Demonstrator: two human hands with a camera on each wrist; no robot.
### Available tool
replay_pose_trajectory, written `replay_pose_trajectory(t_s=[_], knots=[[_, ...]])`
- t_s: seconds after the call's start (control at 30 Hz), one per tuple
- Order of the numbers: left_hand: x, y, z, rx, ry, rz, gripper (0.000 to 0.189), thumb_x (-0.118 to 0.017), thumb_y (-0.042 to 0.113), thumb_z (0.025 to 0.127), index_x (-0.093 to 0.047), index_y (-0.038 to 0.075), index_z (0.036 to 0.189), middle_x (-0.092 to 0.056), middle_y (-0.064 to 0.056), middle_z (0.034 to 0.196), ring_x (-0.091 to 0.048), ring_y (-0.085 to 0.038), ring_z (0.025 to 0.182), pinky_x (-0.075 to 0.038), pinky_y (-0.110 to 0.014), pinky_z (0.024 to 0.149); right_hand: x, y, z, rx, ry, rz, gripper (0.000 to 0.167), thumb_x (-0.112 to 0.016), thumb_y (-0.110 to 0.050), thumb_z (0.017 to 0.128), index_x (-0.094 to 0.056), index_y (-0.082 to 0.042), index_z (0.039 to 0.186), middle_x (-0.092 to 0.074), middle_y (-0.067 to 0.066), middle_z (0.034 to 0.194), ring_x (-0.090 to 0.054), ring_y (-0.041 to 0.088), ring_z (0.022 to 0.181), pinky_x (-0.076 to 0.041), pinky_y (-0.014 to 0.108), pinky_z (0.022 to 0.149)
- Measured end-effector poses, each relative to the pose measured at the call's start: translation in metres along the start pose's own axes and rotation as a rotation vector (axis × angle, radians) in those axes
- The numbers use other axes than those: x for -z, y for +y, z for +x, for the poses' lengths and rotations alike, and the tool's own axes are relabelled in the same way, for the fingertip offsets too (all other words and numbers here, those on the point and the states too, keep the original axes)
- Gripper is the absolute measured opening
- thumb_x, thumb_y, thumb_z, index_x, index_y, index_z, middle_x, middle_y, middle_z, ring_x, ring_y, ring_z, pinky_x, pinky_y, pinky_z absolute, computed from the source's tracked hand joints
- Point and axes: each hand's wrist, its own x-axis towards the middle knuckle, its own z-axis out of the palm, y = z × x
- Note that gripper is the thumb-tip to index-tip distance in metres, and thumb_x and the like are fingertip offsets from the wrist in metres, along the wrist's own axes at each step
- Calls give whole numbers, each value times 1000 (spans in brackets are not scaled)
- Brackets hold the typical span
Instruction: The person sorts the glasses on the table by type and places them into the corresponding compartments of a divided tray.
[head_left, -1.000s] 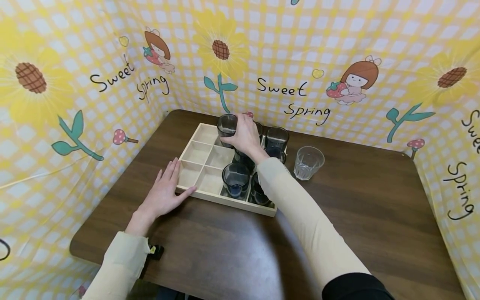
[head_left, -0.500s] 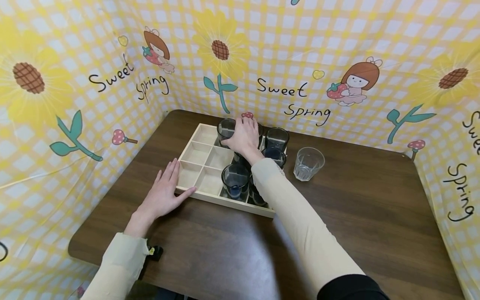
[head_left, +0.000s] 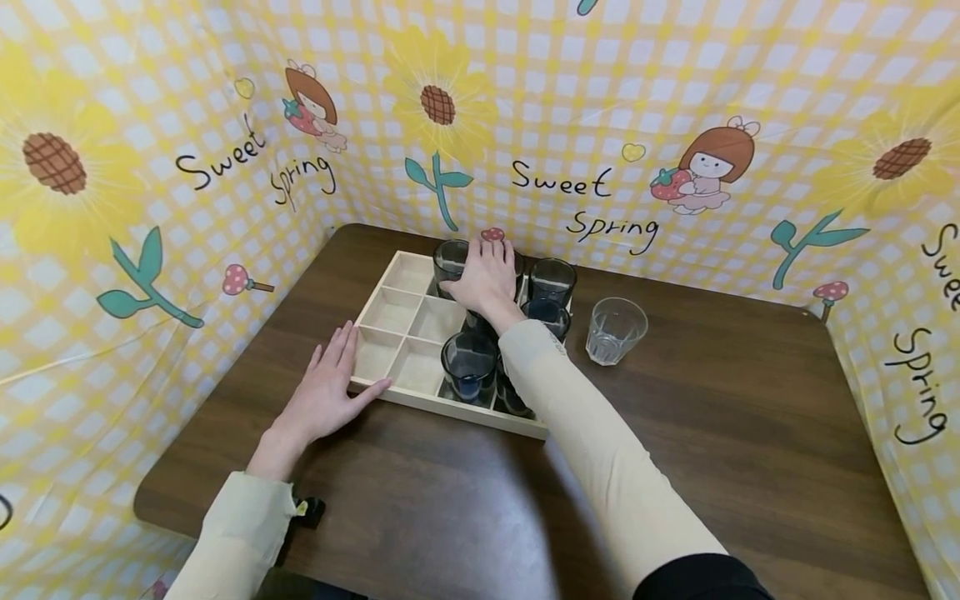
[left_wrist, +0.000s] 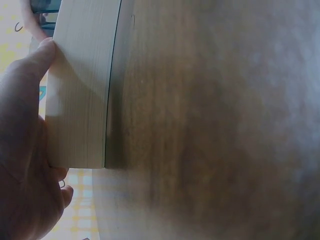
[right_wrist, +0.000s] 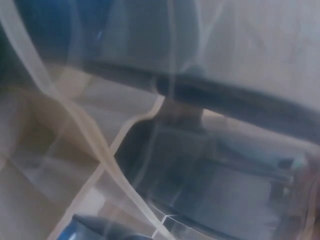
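In the head view my right hand (head_left: 487,275) lies over the back row of a pale wooden divided tray (head_left: 465,408). Its fingers look extended, and the thumb is against or close to a dark tinted glass (head_left: 450,260) at the back; contact is hard to tell. My left hand (head_left: 322,387) rests along the tray's front left corner, fingers by the left side and thumb on the front edge. The left wrist view shows that thumb against the tray's wooden wall (left_wrist: 80,100). More tinted glasses fill compartments, including one in front (head_left: 469,367) and one at the back right (head_left: 552,282).
A clear glass (head_left: 615,331) stands on the brown table (head_left: 712,417) to the right of the tray. Bare compartments (head_left: 375,354) lie on the tray's left side. A yellow checked cloth (head_left: 570,100) hangs close behind the table.
The back tinted glass has gone down into its compartment. My right hand has shifted slightly, its fingers straighter than when they held the glass. The left hand keeps its place.
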Motion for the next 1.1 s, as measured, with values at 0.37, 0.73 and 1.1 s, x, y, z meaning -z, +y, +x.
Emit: replay_pose_trajectory(t_s=[0.37, 0.73, 1.1], knots=[[2, 0, 2, -4, -20, -22, 112, -62, 64, 106, -4, -3, 175, -6, -25, 185, -10, -48, 172, -13, -72, 136, 29, 15, -17, 74, -110, 214, 95, -59, -57, 109, -16, -4, 176, -21, 19, 184, -13, 38, 174, -7, 56, 143], [4, -4, 0, 1, -7, -13, 113, -63, 64, 105, -5, -4, 175, -9, -27, 184, -13, -51, 171, -14, -73, 135, 74, 66, -53, 164, -200, 489, 94, -57, -60, 109, -17, -9, 177, -22, 17, 184, -19, 36, 173, -20, 53, 141], [3, 0, 2, 7, -24, -13, 113, -61, 64, 106, -3, -4, 175, -7, -28, 184, -12, -51, 171, -14, -73, 136, 87, 121, -106, 114, -114, 500, 86, -59, -49, 112, -18, -10, 177, -19, 18, 185, -16, 39, 173, -19, 59, 140]])
